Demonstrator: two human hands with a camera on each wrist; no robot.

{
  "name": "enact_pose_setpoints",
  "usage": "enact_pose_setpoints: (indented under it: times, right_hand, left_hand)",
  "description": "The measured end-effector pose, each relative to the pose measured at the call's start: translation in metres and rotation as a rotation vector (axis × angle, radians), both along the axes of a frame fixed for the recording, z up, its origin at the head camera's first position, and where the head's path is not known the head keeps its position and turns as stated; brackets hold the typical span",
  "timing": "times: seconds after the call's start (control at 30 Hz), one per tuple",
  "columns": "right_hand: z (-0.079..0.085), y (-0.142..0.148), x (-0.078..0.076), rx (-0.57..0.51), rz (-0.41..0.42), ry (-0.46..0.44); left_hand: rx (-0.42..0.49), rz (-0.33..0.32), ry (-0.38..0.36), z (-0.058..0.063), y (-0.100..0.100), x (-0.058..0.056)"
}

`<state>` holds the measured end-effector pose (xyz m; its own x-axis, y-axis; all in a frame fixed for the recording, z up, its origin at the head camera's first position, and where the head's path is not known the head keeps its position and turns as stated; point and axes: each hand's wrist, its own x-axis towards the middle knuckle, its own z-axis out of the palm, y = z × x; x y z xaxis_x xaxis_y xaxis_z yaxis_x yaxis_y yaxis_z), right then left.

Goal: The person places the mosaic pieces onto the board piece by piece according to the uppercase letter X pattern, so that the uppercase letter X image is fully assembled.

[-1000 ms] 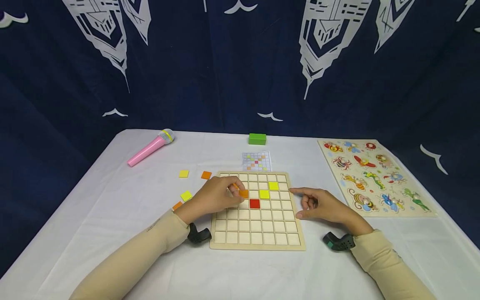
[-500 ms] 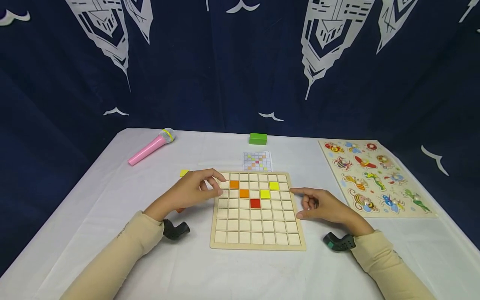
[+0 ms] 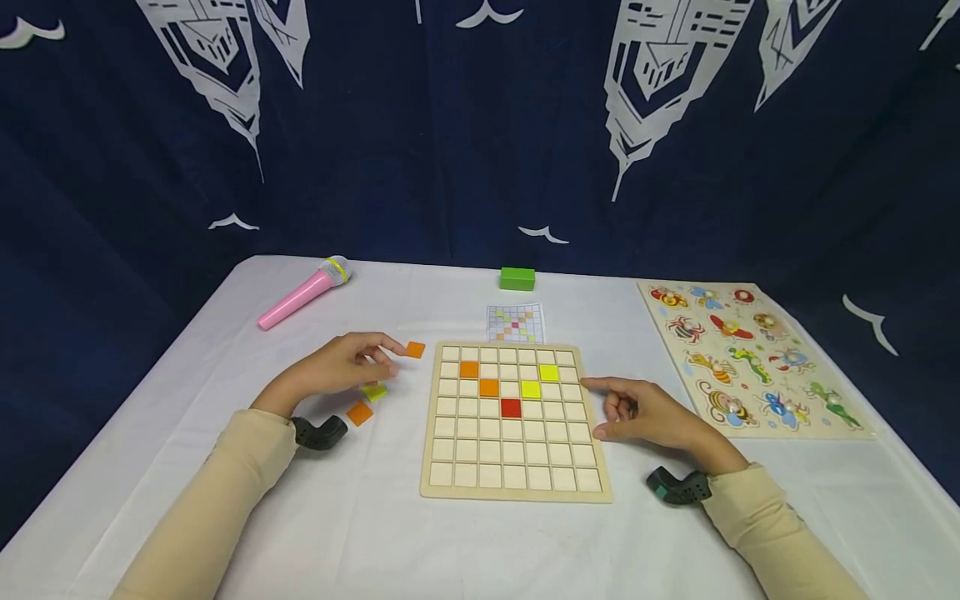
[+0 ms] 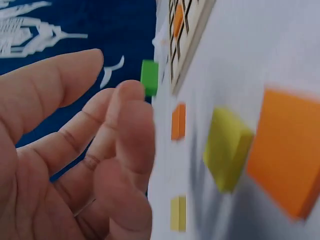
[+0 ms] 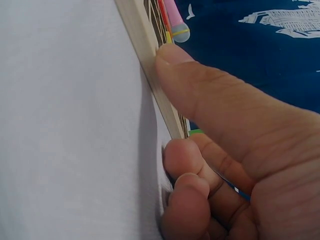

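Observation:
My left hand (image 3: 337,364) hovers above the tablecloth left of the wooden grid board (image 3: 513,492), its fingers loosely bent. In the left wrist view nothing sits between thumb and fingers. Under and around it lie loose square tiles: an orange tile (image 3: 361,413), a yellow tile (image 3: 375,391), another orange tile (image 3: 416,350) by the index fingertip, and a second yellow tile (image 4: 178,213). On the board are two orange tiles, two yellow tiles and one red tile (image 3: 511,408). My right hand (image 3: 648,410) rests at the board's right edge, index fingertip and thumb against the rim.
Behind the board lies a printed pattern card (image 3: 515,323), with a green block (image 3: 517,279) farther back. A pink toy microphone (image 3: 303,293) lies at the back left. At right is an insect picture puzzle (image 3: 750,358). A dark blue curtain (image 3: 450,150) hangs behind the table.
My left hand let go of an orange tile on the board, leaving two orange tiles in its cells, then moved left to the loose tiles. My right hand stayed at the board's edge.

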<state>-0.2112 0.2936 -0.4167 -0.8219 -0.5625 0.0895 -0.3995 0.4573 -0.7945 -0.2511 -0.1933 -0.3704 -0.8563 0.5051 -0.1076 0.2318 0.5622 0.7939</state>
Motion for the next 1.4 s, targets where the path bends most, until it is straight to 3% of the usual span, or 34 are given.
enact_pose_setpoints:
  times: [0.17,0.33,0.63,1.13,1.4]
  right_hand:
    - [0.000,-0.001,0.001,-0.003,0.000,-0.008]
    - [0.001,-0.001,0.001,-0.001,0.002,-0.003]
    - [0.002,0.001,0.000,-0.003,0.011,0.010]
    - [0.001,0.001,-0.001,-0.026,0.039,0.010]
    - [0.002,0.000,0.000,-0.026,0.035,0.005]
  left_hand:
    - [-0.044,0.011,-0.028,0.000,-0.016,-0.003]
    - [-0.131,-0.020,-0.023,0.001,-0.025,-0.004]
    - [-0.184,-0.023,-0.091,-0.004,-0.024,-0.004]
    - [-0.207,-0.037,-0.006,-0.014,-0.025,-0.006]
    - [-0.241,0.004,0.027,-0.017,-0.023,-0.008]
